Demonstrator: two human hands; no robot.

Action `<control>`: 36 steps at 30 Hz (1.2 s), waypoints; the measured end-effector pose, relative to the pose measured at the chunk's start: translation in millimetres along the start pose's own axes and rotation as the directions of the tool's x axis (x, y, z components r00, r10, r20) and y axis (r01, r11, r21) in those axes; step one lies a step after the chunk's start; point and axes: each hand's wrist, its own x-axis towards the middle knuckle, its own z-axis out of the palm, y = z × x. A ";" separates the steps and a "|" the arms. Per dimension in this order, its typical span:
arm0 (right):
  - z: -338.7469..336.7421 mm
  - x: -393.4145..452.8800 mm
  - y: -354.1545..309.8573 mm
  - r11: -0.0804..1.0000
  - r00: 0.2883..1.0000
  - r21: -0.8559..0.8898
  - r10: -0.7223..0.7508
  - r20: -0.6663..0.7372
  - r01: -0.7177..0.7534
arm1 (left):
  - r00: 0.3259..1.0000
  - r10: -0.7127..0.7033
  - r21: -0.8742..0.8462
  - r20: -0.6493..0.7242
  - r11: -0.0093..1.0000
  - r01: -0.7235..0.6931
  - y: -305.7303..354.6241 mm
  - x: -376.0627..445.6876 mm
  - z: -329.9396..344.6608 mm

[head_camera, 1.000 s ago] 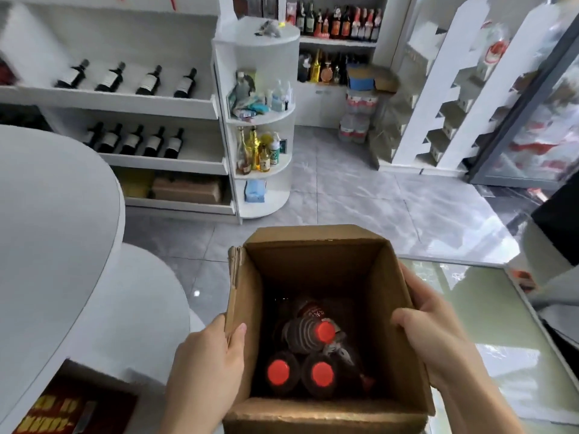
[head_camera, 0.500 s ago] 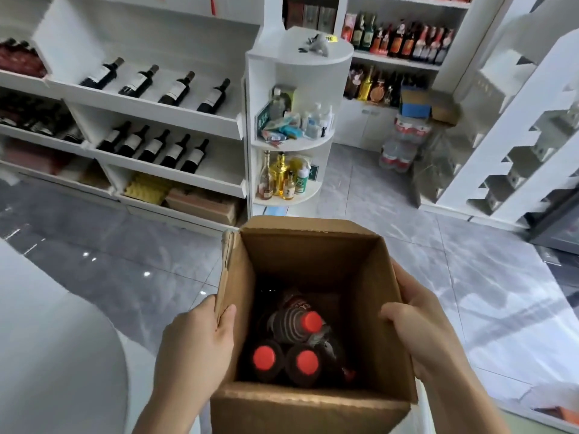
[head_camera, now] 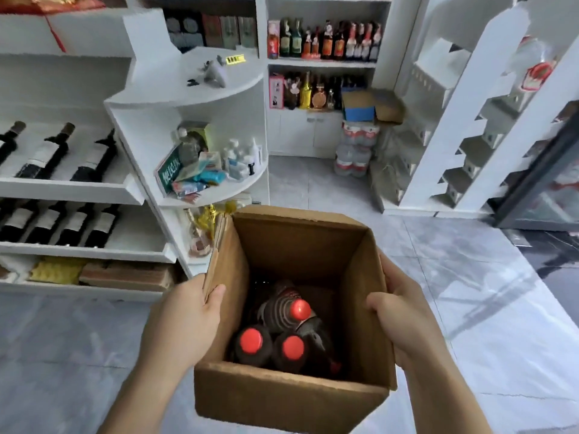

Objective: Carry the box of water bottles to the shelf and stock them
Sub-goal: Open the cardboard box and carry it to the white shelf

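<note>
Over the grey floor, short of the shelves (head_camera: 78,191), I held the open cardboard box (head_camera: 291,399) chest-high, left hand (head_camera: 185,324) and right hand (head_camera: 404,324) clamped on its side walls, thumbs hooked over the rims. Red-capped bottles (head_camera: 282,336) sat inside: probably heavy, thin walls flexy, so supporting the bottom seemed safer

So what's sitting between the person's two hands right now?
In the head view, the open cardboard box sits between the left hand and right hand, each gripping a side wall. Inside it are red-capped bottles.
</note>
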 end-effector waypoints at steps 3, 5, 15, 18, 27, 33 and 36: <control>-36.4 48.4 -14.8 0.999 0.998 0.039 -0.018 -0.066 0.021 | 0.995 0.101 0.021 0.016 0.995 -0.101 50.3 62.8 24.3; -64.5 81.4 -22.8 0.997 0.992 0.078 -0.015 -0.126 0.025 | 0.982 0.183 0.029 0.044 0.982 -0.185 87.9 103.9 42.9; -198.0 222.3 -35.1 0.981 0.833 0.192 0.088 -0.547 0.022 | 0.832 0.505 -0.108 0.231 0.863 -0.494 281.8 292.5 187.2; -236.6 255.7 -39.4 0.977 0.719 0.208 0.113 -0.685 0.045 | 0.738 0.599 -0.164 0.310 0.798 -0.579 350.2 337.6 231.4; -375.2 318.4 -33.3 0.958 0.343 0.276 0.236 -0.909 0.073 | 0.352 0.853 -0.389 0.385 0.496 -0.777 567.9 390.7 370.0; -489.7 343.6 -21.7 0.947 0.161 0.314 0.299 -0.940 0.073 | 0.186 0.890 -0.493 0.415 0.392 -0.777 706.1 374.0 459.1; -547.6 352.0 -20.7 0.938 0.087 0.338 0.331 -0.940 0.079 | 0.112 0.902 -0.532 0.416 0.342 -0.775 774.8 362.4 495.8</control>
